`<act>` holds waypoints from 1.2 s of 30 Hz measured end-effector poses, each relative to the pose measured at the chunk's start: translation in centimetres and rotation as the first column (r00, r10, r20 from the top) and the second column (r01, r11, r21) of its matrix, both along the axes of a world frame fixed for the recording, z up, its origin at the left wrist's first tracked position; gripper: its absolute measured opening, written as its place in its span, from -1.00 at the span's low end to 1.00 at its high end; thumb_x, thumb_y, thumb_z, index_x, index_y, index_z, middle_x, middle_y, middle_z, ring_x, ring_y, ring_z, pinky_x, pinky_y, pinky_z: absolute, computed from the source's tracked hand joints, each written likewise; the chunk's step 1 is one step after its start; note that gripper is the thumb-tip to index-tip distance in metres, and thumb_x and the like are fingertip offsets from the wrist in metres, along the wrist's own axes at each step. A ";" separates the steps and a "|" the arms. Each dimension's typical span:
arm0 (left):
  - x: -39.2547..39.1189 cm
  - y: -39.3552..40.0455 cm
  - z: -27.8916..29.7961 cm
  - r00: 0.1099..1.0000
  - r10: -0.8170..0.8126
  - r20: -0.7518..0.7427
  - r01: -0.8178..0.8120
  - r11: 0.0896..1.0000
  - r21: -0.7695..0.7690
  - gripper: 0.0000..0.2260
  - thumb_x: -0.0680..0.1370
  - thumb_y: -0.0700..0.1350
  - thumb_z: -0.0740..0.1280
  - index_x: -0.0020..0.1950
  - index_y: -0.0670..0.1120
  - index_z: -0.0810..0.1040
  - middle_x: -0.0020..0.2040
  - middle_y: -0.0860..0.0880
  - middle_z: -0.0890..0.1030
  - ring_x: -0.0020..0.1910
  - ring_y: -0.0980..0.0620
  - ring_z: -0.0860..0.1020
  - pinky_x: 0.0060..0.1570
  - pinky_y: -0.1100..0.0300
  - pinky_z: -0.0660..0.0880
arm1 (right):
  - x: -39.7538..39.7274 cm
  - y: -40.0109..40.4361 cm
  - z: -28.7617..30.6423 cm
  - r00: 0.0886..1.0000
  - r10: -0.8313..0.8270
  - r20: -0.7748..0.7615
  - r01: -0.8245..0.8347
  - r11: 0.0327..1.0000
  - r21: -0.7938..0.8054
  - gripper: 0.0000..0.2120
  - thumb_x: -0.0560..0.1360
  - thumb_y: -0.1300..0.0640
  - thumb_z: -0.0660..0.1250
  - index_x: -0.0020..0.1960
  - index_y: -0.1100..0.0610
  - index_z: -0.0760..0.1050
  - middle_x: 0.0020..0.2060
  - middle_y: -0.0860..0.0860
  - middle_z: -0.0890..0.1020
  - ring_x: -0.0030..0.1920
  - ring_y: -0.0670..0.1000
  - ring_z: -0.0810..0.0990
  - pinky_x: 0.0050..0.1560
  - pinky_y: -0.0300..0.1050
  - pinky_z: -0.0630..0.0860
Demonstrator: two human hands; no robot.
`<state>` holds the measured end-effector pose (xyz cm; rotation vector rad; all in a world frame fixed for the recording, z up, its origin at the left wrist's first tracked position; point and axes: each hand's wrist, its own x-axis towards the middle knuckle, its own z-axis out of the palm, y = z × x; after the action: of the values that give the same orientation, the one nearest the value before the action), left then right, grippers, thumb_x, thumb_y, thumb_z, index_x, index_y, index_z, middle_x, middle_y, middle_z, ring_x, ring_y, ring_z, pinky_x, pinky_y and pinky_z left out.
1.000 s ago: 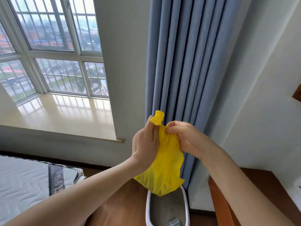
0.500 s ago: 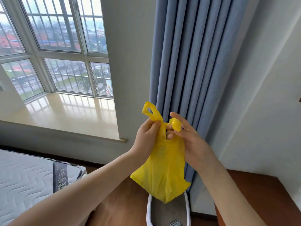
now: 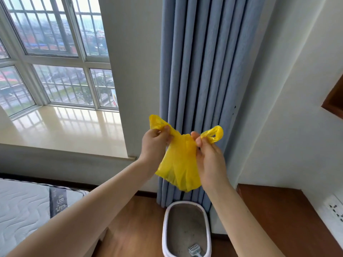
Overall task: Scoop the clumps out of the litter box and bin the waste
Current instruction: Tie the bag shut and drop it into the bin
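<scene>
We hold the yellow plastic bag high above the litter box. Our left hand and right hand each pinch a handle, pulling it open for clumps.

Soft daylight enters through the window at 10 o'clock, and the room is evenly bright. The sill below it shines with pale glare and mirrors the window bars. Outside looks hazy and washed out. The wall at 2 o'clock is lit flat, with only faint shading. Folds of the curtain at 12 o'clock carry soft vertical shadows. The bag at centre glows a saturated yellow, slightly soft at its edges. Wide-angle distortion bows the window frame and tilts the walls outward toward the edges. The forearms stretch large near the bottom. Detail is mildly smeared throughout.
</scene>
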<state>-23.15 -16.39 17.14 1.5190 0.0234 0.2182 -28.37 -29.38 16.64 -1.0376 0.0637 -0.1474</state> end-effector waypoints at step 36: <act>-0.9 -1.8 -4.2 0.830 -0.543 -0.124 0.525 0.688 0.501 -0.76 0.63 -0.05 0.20 0.00 -0.19 0.56 -0.07 -0.12 0.63 -0.10 -0.04 0.57 0.02 0.12 0.48 | 3.2 -3.1 4.0 0.961 0.171 0.217 -0.093 0.940 -0.328 -0.66 0.63 0.22 0.15 -0.27 0.26 0.51 -0.37 0.09 0.55 -0.43 -0.07 0.47 -0.33 -0.24 0.48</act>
<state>-24.05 -18.18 12.91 1.9889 -0.5518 -0.2507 -25.19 -32.49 20.63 -1.3320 -0.2615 -0.1637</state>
